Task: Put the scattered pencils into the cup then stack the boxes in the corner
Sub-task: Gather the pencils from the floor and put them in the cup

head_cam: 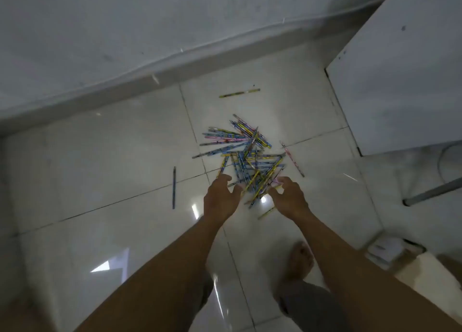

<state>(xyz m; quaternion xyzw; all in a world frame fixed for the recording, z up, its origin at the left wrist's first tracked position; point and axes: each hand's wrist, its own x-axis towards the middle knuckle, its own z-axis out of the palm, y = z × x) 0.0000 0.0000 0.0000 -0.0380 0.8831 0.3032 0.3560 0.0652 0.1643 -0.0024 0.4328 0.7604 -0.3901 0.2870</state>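
A glossy white tiled floor (105, 161) fills most of the view, meeting a pale wall (125, 31) along a grey skirting, with a white cabinet (400, 81) standing at the right edge. No cup or box can be made out with certainty; a blurred pale shape near the lower right cannot be identified. On the floor, near the middle, lies a tangled pile of pencils (247, 154), blue, yellow and pink, crossing over one another. A few lie apart from it: a yellow pencil (239, 93) nearer the wall, a dark blue pencil (174, 188) well to the left, and a pink pencil (292, 159) just beside the pile's right edge. Both bare forearms reach down to the near edge of the pile. The left hand (220, 199) has its fingers spread and loosely curled, tips at the nearest pencils, gripping nothing. The right hand (290, 196) is likewise spread, its fingertips touching the pile's near end without closing on any. A bare foot (298, 259) stands on the tiles below the right arm.
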